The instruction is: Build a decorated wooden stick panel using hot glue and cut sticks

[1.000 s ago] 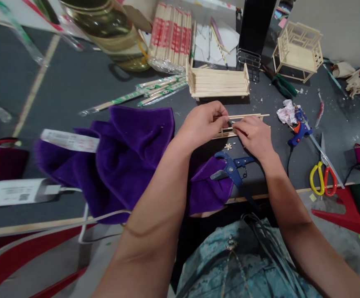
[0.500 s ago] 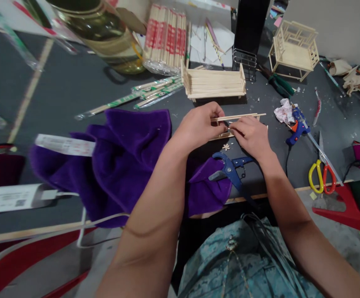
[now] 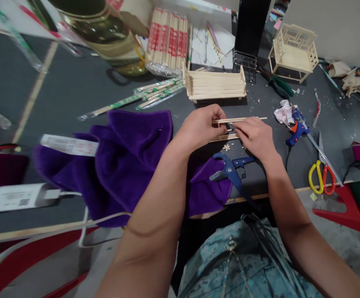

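A small frame of thin wooden sticks (image 3: 250, 119) lies on the dark table between my hands. My left hand (image 3: 200, 126) is closed around its left end, the fingers curled over the upper stick. My right hand (image 3: 256, 134) is bent over the frame's right half, its fingertips pinched near a small pale stick end. Much of the frame is hidden by my fingers. Just below are a tiny flower-shaped wooden piece (image 3: 226, 147) and a blue-handled cutter (image 3: 231, 167), which lies partly on a purple cloth (image 3: 130, 161).
Behind my hands stands a miniature stick bench (image 3: 215, 83); a miniature stick chair (image 3: 294, 54) is at back right. A blue glue gun (image 3: 298, 128) and scissors (image 3: 321, 176) lie to the right. Wrapped chopsticks (image 3: 167, 41) and a large jar (image 3: 105, 37) stand at the back left.
My right hand's fingertips have shifted slightly over the frame. The upper stick's right end sits a little lower. My left hand keeps its grip; the view has swayed slightly.
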The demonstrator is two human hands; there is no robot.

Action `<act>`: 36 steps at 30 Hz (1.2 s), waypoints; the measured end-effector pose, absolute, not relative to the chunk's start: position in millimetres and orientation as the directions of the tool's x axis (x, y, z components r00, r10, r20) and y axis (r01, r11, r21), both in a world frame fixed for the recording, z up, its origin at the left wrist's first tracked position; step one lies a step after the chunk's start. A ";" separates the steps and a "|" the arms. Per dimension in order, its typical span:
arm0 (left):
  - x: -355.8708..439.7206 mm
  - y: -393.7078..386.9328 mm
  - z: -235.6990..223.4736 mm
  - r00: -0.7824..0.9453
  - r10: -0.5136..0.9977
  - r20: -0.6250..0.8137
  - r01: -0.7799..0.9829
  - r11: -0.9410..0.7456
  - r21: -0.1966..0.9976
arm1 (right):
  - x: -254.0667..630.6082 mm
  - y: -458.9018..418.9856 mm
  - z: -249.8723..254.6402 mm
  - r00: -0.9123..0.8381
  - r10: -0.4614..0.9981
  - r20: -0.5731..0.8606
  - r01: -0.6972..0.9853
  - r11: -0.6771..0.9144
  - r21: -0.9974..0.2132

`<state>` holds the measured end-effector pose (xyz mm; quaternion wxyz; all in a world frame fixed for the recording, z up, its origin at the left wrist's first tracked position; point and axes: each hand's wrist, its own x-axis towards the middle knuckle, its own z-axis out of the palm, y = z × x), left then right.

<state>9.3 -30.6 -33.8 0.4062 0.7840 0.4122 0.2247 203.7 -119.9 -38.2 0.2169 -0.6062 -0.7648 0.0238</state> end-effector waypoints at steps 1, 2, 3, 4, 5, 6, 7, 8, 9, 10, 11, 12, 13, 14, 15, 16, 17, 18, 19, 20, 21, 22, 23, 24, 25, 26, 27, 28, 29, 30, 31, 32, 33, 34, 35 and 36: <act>9.3 -30.8 -33.2 0.562 0.827 0.011 0.465 -0.326 0.823 | 206.9 -122.7 -34.8 -0.142 0.933 0.331 0.918 0.249 -0.310; 9.4 -31.0 -32.7 0.563 0.826 0.004 0.467 -0.323 0.823 | 210.7 -126.1 -31.4 -0.103 0.927 0.361 0.919 0.227 -0.322; 9.4 -31.3 -32.1 0.565 0.825 -0.002 0.468 -0.319 0.824 | 215.1 -129.9 -28.4 -0.056 0.919 0.390 0.921 0.198 -0.335; 9.4 -31.5 -31.5 0.567 0.824 -0.007 0.470 -0.316 0.824 | 219.9 -133.9 -26.1 -0.005 0.910 0.414 0.923 0.164 -0.348; 9.5 -31.6 -30.9 0.569 0.823 -0.013 0.471 -0.313 0.825 | 224.9 -137.8 -24.8 0.050 0.900 0.433 0.924 0.123 -0.362; 9.5 -31.7 -30.3 0.571 0.821 -0.017 0.473 -0.311 0.824 | 229.9 -141.5 -24.8 0.107 0.889 0.446 0.924 0.077 -0.375; 9.5 -31.8 -29.7 0.572 0.820 -0.020 0.475 -0.312 0.823 | 234.7 -144.5 -25.9 0.163 0.877 0.452 0.921 0.029 -0.389; 9.5 -31.9 -29.1 0.574 0.818 -0.022 0.478 -0.313 0.820 | 239.0 -146.7 -28.1 0.214 0.867 0.450 0.915 -0.017 -0.402; 9.5 -32.0 -28.4 0.576 0.817 -0.024 0.484 -0.317 0.816 | 242.7 -148.0 -31.2 0.257 0.861 0.440 0.907 -0.057 -0.418; 9.5 -32.1 -27.7 0.577 0.817 -0.024 0.489 -0.321 0.811 | 245.5 -148.2 -34.9 0.289 0.861 0.419 0.896 -0.089 -0.435; 9.5 -32.1 -27.1 0.580 0.814 -0.026 0.494 -0.326 0.806 | 247.5 -147.5 -38.7 0.309 0.869 0.387 0.883 -0.112 -0.455; 9.4 -32.1 -26.6 0.583 0.812 -0.028 0.498 -0.329 0.802 | 248.7 -145.9 -42.3 0.319 0.881 0.349 0.869 -0.126 -0.478; 9.4 -32.0 -26.2 0.586 0.810 -0.031 0.501 -0.332 0.799 | 249.2 -143.7 -45.5 0.323 0.893 0.313 0.854 -0.132 -0.503; 9.3 -31.9 -26.2 0.589 0.808 -0.033 0.504 -0.335 0.796 | 249.2 -141.0 -48.3 0.322 0.904 0.283 0.838 -0.132 -0.530; 9.2 -31.6 -26.4 0.591 0.806 -0.032 0.503 -0.337 0.796 | 248.9 -138.1 -50.7 0.319 0.910 0.264 0.821 -0.126 -0.557; 9.1 -31.2 -26.8 0.593 0.805 -0.029 0.500 -0.339 0.797 | 248.4 -135.0 -52.7 0.316 0.913 0.258 0.804 -0.114 -0.584; 9.0 -30.8 -27.4 0.593 0.805 -0.023 0.494 -0.340 0.800 | 248.0 -131.9 -54.6 0.315 0.912 0.263 0.787 -0.096 -0.610; 8.8 -30.3 -28.2 0.592 0.806 -0.017 0.486 -0.340 0.805 | 247.7 -128.6 -56.5 0.317 0.908 0.273 0.768 -0.077 -0.636; 8.6 -29.8 -28.9 0.590 0.807 -0.010 0.477 -0.339 0.811 | 247.5 -125.3 -58.4 0.322 0.903 0.284 0.746 -0.058 -0.663; 8.4 -29.3 -29.6 0.585 0.811 -0.004 0.471 -0.337 0.815 | 247.5 -121.8 -60.3 0.329 0.898 0.291 0.724 -0.042 -0.689; 8.1 -28.9 -30.1 0.578 0.816 0.002 0.469 -0.333 0.818 | 247.6 -118.3 -62.2 0.337 0.895 0.292 0.702 -0.032 -0.711; 7.8 -28.7 -30.4 0.569 0.822 0.006 0.470 -0.331 0.818 | 247.6 -114.7 -63.8 0.342 0.894 0.289 0.685 -0.027 -0.728; 7.5 -28.5 -30.5 0.557 0.830 0.014 0.473 -0.331 0.817 | 247.6 -111.3 -65.2 0.343 0.896 0.281 0.674 -0.027 -0.738; 7.1 -28.6 -30.3 0.546 0.838 0.021 0.478 -0.332 0.813 | 247.4 -108.1 -66.3 0.341 0.899 0.273 0.670 -0.029 -0.742; 6.9 -28.8 -30.0 0.533 0.845 0.031 0.484 -0.335 0.808 | 247.0 -105.2 -67.2 0.338 0.903 0.266 0.669 -0.032 -0.742; 6.6 -29.3 -29.5 0.523 0.851 0.040 0.491 -0.339 0.802 | 246.5 -102.9 -68.0 0.337 0.905 0.261 0.669 -0.035 -0.743; 6.5 -29.9 -28.9 0.517 0.855 0.047 0.497 -0.345 0.796 | 245.8 -101.1 -68.8 0.338 0.905 0.258 0.667 -0.037 -0.744; 6.5 -30.6 -28.1 0.513 0.857 0.052 0.504 -0.350 0.790 | 245.2 -99.9 -69.7 0.341 0.905 0.256 0.662 -0.038 -0.748; 6.6 -31.4 -27.4 0.511 0.858 0.053 0.511 -0.353 0.784 | 244.7 -99.1 -70.8 0.344 0.904 0.254 0.656 -0.038 -0.754; 6.7 -32.1 -26.6 0.511 0.858 0.049 0.520 -0.353 0.778 | 244.4 -98.6 -72.1 0.347 0.903 0.253 0.649 -0.037 -0.760; 7.0 -32.9 -25.9 0.510 0.859 0.043 0.529 -0.352 0.772 | 244.5 -98.4 -73.6 0.348 0.903 0.250 0.642 -0.035 -0.766; 7.2 -33.5 -25.2 0.507 0.861 0.037 0.539 -0.350 0.766 | 244.9 -98.4 -75.2 0.346 0.905 0.249 0.637 -0.032 -0.770; 7.5 -34.1 -24.7 0.500 0.865 0.033 0.549 -0.346 0.761 | 245.5 -98.5 -76.6 0.338 0.908 0.248 0.636 -0.026 -0.771; 7.7 -34.4 -24.3 0.493 0.870 0.029 0.559 -0.342 0.756 | 246.2 -98.9 -77.6 0.327 0.911 0.250 0.640 -0.019 -0.768; 7.9 -34.7 -24.0 0.485 0.874 0.027 0.565 -0.337 0.753 | 246.8 -99.6 -77.9 0.313 0.915 0.256 0.651 -0.009 -0.759; 7.8 -34.8 -23.9 0.479 0.878 0.025 0.568 -0.331 0.753 | 247.1 -100.9 -77.2 0.297 0.916 0.270 0.670 0.002 -0.742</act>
